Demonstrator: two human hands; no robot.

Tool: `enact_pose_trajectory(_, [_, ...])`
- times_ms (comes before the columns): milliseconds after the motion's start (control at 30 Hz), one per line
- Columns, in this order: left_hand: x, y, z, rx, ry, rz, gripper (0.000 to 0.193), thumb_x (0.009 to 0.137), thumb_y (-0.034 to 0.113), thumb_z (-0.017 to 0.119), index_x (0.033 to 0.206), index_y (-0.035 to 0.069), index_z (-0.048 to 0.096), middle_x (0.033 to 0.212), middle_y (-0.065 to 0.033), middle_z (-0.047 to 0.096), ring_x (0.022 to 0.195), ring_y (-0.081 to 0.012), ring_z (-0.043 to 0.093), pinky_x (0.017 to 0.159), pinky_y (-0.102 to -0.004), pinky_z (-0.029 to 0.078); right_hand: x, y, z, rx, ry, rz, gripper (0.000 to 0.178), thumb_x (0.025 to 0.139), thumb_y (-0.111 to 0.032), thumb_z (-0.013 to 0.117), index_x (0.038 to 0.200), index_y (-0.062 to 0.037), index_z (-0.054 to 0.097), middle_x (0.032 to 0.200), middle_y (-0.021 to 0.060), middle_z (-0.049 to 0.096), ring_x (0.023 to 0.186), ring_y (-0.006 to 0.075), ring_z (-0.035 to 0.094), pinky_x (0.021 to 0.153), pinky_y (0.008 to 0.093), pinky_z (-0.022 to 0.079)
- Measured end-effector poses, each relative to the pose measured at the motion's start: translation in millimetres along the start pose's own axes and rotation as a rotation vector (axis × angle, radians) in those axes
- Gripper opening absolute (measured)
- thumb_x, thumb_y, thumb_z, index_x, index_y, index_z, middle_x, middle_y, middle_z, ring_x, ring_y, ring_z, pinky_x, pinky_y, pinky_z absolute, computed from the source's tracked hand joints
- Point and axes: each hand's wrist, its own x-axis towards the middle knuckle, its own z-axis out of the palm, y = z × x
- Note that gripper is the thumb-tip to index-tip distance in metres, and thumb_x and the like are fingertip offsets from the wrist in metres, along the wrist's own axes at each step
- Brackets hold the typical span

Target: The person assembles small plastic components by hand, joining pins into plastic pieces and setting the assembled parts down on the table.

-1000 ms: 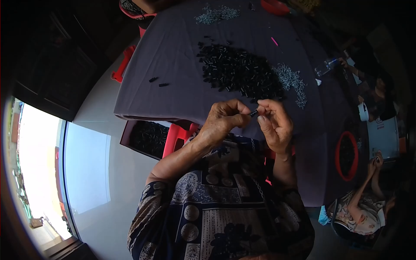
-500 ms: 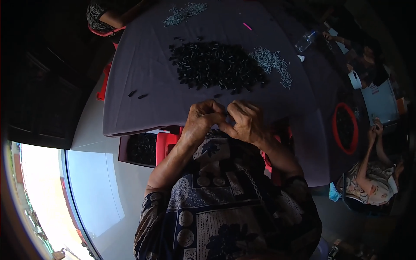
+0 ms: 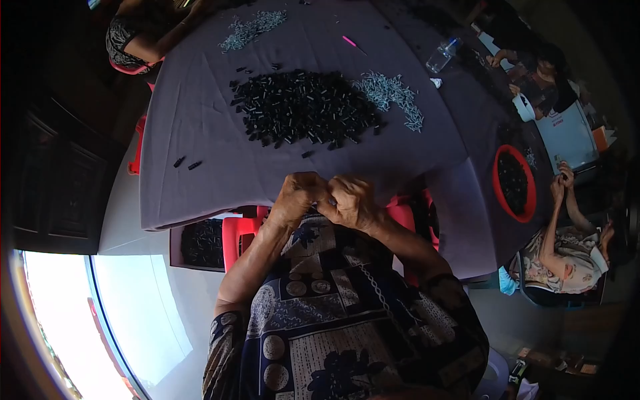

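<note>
My left hand [image 3: 297, 196] and my right hand [image 3: 353, 203] meet at the near edge of the table, close to my body. Both have bent fingers pinched together, tip to tip. Whatever sits between the fingertips is too small and too covered to make out. Beyond them on the cloth lies a large pile of small black cylindrical pieces [image 3: 300, 110]. One loose black piece [image 3: 307, 154] rests between that pile and my hands. Small silvery metal pieces [image 3: 393, 97], perhaps screws or pins, are heaped against the pile's right side.
A grey cloth covers the table [image 3: 220, 180]. Two black pieces [image 3: 187, 164] lie at left; farther off are a pink-handled tool [image 3: 351, 43], another silvery heap [image 3: 253, 30] and a clear bottle [image 3: 441, 59]. A red basin [image 3: 533, 193] stands at right. Other people [image 3: 563, 260] sit around.
The view has shifted, so the table things appear farther left. My hands have drawn a little back toward my body, away from the black pile, and their fingers stay pinched.
</note>
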Motion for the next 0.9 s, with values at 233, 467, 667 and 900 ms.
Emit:
enact_pose_trajectory(233, [-14, -13, -56, 0.078, 0.079, -0.013, 0.010, 0.057, 0.005, 0.050, 0.063, -0.003, 0.052, 0.062, -0.0084, 0.053, 0.055, -0.0122, 0.047, 0.054, -0.0213, 0.037, 4, 6, 10, 0.526, -0.258, 0.450, 0.013, 0.067, -0.011, 0.055, 0.072, -0.0012, 0.047, 0.064, 0.0061, 0.045, 0.057, 0.0128, 0.047, 0.050, 0.0235, 0.038])
enact_pose_trajectory(467, [-80, 45, -151, 0.200, 0.324, 0.279, 0.012, 0.070, 0.014, 0.048, 0.074, 0.002, 0.048, 0.065, -0.0045, 0.053, 0.058, -0.0100, 0.051, 0.053, -0.0199, 0.039, 54, 50, 11, -0.222, -0.107, 0.343, 0.012, 0.066, 0.003, 0.046, 0.077, 0.0007, 0.050, 0.073, 0.0144, 0.050, 0.070, 0.0292, 0.048, 0.061, 0.0345, 0.039])
enact_pose_trajectory(667, [-126, 42, -284, 1.089, 0.770, 0.478, 0.010, 0.067, 0.013, 0.050, 0.071, 0.004, 0.053, 0.059, -0.0106, 0.054, 0.053, -0.0214, 0.055, 0.045, -0.0285, 0.042, 83, -5, 39, -0.421, -0.287, 0.337, 0.003, 0.071, 0.004, 0.040, 0.073, 0.0048, 0.042, 0.070, 0.0187, 0.044, 0.063, 0.0310, 0.047, 0.051, 0.0374, 0.037])
enact_pose_trajectory(900, [-127, 27, -299, 1.523, 0.951, 0.270, 0.008, 0.066, 0.007, 0.045, 0.069, 0.005, 0.052, 0.066, -0.0125, 0.050, 0.058, -0.0271, 0.052, 0.052, -0.0358, 0.041, 74, 1, 52, -0.470, -0.338, 0.313, 0.008, 0.069, 0.001, 0.044, 0.077, 0.0031, 0.043, 0.079, 0.0208, 0.047, 0.065, 0.0325, 0.050, 0.052, 0.0374, 0.040])
